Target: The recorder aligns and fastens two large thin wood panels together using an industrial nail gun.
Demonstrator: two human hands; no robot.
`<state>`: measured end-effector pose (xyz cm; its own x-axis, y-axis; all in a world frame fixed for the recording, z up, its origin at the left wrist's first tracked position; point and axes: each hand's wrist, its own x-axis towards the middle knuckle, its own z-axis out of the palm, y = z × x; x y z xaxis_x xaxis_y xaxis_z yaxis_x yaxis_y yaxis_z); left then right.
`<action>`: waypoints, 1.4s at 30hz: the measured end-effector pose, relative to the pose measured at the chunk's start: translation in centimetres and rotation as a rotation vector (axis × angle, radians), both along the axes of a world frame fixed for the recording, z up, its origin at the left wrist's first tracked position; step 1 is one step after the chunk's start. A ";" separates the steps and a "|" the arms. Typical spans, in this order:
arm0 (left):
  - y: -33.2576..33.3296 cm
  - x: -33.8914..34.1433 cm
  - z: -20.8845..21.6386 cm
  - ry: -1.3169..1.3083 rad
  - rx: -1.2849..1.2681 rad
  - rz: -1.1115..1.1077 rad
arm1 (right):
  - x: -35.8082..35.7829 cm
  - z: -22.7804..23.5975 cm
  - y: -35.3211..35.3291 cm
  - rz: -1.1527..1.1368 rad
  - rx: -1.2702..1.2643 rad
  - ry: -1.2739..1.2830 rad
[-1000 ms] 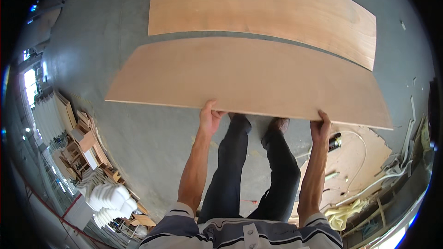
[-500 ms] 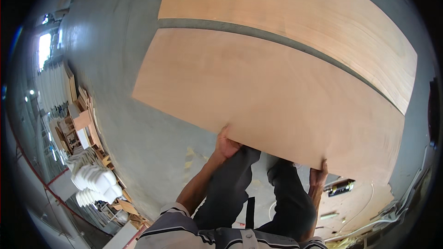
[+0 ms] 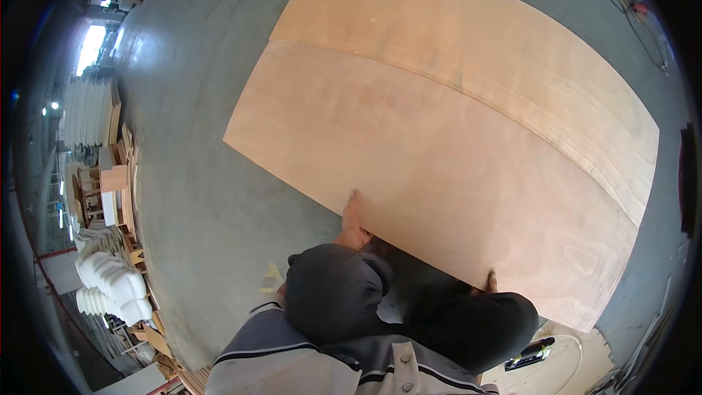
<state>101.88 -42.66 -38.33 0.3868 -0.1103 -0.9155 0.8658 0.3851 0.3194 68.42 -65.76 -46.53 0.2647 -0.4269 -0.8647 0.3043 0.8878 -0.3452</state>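
A long, pale plywood sheet (image 3: pixel 409 153) lies before my knees, its far edge against a second plywood sheet (image 3: pixel 468 36) on the floor. My left hand (image 3: pixel 353 225) grips its near edge left of centre, thumb on top and fingers out of sight beneath. Farther right along that edge, the thumb of my right hand (image 3: pixel 492 281) presses on the upper face. The rest of that hand is hidden by my right knee. Only a thin line shows between the two sheets; whether one overlaps the other, I cannot tell.
Behind my right knee, a black tool (image 3: pixel 530 353) rests on a light board (image 3: pixel 563 366). Cables with a red part (image 3: pixel 640 8) lie at the far right. Stacked white curved pieces (image 3: pixel 110 278) and wooden parts (image 3: pixel 113 179) stand along the left. Grey floor (image 3: pixel 190 197) surrounds the sheets.
The near sheet has moved away from me, and the grey gap between the sheets has closed to a line. My knees are now bent lower, with both hands still at the near edge.
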 end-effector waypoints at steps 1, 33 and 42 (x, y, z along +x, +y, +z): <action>0.9 0.0 -0.3 -0.086 -0.083 -0.006 | 0.7 0.5 0.5 0.001 0.006 -0.003; 8.5 3.9 -8.4 -0.175 0.105 -0.547 | -0.1 8.5 -5.5 -0.058 -0.287 0.739; 5.9 4.7 -0.7 -0.003 0.472 -1.014 | -3.1 8.8 -6.5 0.402 -0.358 0.642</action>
<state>106.62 -36.74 -39.02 0.3175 -0.0174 -0.9481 0.7093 -0.6593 0.2496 65.29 -72.29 -37.75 -0.0426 -0.6825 -0.7296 -0.3636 0.6908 -0.6250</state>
